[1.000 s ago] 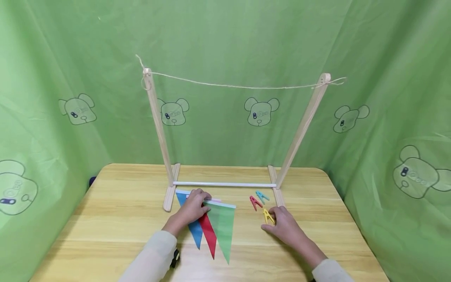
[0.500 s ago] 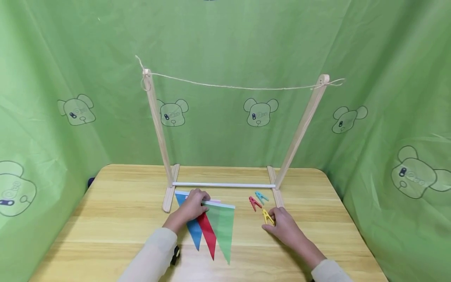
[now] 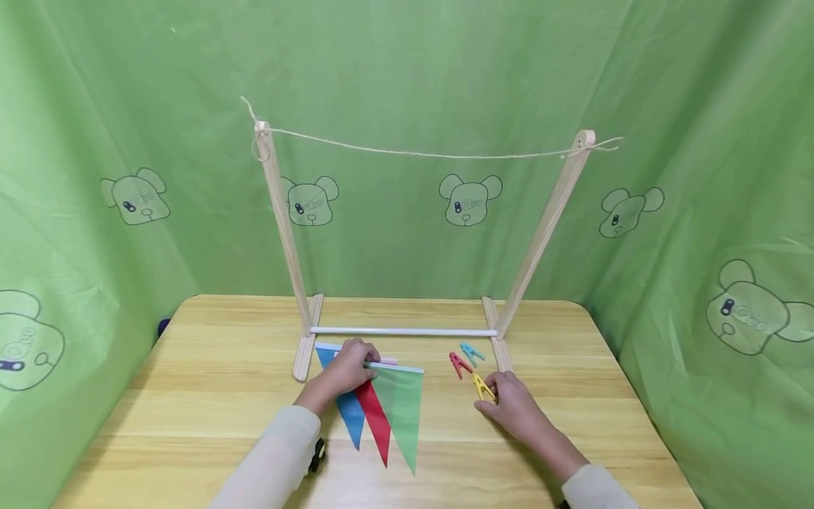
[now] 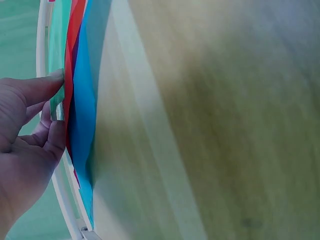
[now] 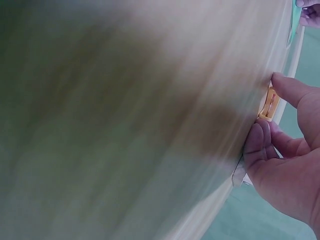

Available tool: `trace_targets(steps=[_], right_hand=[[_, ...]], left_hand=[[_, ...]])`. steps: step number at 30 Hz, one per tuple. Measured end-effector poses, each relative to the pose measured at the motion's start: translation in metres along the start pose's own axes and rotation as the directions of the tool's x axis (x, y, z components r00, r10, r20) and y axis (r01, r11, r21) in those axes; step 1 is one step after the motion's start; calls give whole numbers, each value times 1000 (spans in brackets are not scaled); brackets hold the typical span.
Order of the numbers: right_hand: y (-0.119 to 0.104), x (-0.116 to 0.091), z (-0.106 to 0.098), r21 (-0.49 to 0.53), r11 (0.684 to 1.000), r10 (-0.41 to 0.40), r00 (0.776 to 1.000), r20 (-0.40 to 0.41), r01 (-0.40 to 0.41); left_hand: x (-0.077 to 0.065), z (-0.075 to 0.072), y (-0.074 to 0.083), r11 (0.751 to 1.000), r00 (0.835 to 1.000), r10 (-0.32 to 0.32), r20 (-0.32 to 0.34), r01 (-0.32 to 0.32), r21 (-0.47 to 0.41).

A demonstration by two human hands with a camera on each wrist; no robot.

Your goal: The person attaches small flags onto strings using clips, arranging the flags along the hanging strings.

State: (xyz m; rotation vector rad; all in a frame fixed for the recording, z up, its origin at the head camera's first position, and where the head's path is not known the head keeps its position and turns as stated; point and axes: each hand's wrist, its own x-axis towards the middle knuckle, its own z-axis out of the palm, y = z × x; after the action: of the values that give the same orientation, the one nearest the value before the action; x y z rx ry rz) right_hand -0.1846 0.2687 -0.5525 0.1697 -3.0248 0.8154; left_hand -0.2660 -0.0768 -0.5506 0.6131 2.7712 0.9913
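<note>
My left hand [image 3: 348, 367] pinches the top edge of a green pennant flag [image 3: 403, 403] between thumb and fingers. Under it, a red pennant [image 3: 375, 417] and a blue pennant [image 3: 350, 418] fan out to the left. A pink strip [image 3: 388, 361] peeks out behind. On the right, my right hand [image 3: 514, 404] is at a yellow clothespin [image 3: 480, 387], its thumb and fingers curled about the pin's two sides on the tabletop; the right wrist view shows the yellow clothespin [image 5: 270, 104] between them. A red clothespin [image 3: 459, 365] and a blue clothespin [image 3: 472, 352] lie just beyond.
A wooden stand with a left post [image 3: 282, 226], a right post [image 3: 547, 233] and a white crossbar [image 3: 403, 331] stands behind the hands. A slack string [image 3: 407, 153] spans the post tops. Around the wooden table [image 3: 191, 396] hangs a green curtain [image 3: 394, 85].
The right thumb has drawn slightly closer to the yellow clothespin. The left hand and the flags stay almost where they were; the head view shifts slightly.
</note>
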Motion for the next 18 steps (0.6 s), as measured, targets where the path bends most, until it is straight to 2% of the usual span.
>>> trace_targets(steps=[5, 12, 18], right_hand=[[1, 2, 0, 0, 1000, 5, 1000, 8, -5], [2, 1, 1, 8, 1000, 13, 1000, 10, -13], [2, 1, 1, -5, 1000, 4, 1000, -8, -4]], left_hand=[[0, -1, 1, 1000, 1000, 8, -3, -8, 7], [0, 0, 1, 997, 997, 70, -32, -69, 42], [0, 1, -1, 996, 997, 74, -38, -72, 54]])
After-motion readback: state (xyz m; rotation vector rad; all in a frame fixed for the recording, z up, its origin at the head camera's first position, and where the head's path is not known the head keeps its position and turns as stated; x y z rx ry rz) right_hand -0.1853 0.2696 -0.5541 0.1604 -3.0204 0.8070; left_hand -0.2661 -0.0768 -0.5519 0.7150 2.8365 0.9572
